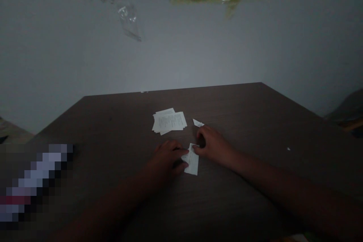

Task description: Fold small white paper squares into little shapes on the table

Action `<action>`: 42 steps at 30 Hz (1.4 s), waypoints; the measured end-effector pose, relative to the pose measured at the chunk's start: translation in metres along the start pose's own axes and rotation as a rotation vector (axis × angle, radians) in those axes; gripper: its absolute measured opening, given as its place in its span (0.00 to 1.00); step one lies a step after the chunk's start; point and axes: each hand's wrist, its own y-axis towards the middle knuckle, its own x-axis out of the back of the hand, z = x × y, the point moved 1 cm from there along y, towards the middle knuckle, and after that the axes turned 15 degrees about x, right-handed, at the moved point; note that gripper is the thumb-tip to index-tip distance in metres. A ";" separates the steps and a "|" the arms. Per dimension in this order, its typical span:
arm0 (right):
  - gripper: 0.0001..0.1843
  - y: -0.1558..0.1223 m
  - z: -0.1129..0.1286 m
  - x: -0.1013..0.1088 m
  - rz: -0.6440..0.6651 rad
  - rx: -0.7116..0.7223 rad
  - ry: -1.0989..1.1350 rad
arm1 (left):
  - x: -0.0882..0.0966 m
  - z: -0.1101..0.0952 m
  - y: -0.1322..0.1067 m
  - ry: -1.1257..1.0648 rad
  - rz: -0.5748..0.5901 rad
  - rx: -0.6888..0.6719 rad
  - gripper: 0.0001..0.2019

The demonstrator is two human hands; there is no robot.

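Note:
A small piece of printed paper (193,164) lies on the table between my hands, with a fold or overlapping flap near its upper left. My left hand (168,155) has its thumb and index finger on the paper's left side, holding it. At the paper's top edge, my right hand (212,143) grips with thumb and curled fingers. Just beyond my right fingers is another small paper piece (197,123), pointed at one end and partly hidden by the hand. A loose stack of printed paper slips (171,121) sits farther off, ahead of my left hand.
The dark wooden table (244,113) reaches back to a grey wall (198,53) with clear and yellow tape stuck on it. A tiny white scrap (288,148) lies on the right. At the left is a pixelated, unreadable object (39,174).

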 end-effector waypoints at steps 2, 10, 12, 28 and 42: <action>0.14 0.003 -0.003 0.001 -0.011 -0.013 -0.020 | 0.002 -0.001 0.001 0.006 0.033 -0.005 0.22; 0.04 0.004 -0.007 -0.001 -0.039 0.007 -0.061 | -0.008 0.008 0.002 0.001 -0.014 -0.004 0.23; 0.02 0.000 -0.007 -0.001 -0.029 0.074 -0.055 | -0.009 0.010 0.001 -0.010 -0.038 -0.008 0.25; 0.15 -0.015 0.013 0.000 0.070 0.137 -0.002 | -0.012 0.022 0.001 -0.076 -0.099 0.038 0.24; 0.12 -0.013 0.011 0.002 0.073 0.133 0.147 | -0.009 0.024 -0.003 -0.114 -0.041 -0.006 0.25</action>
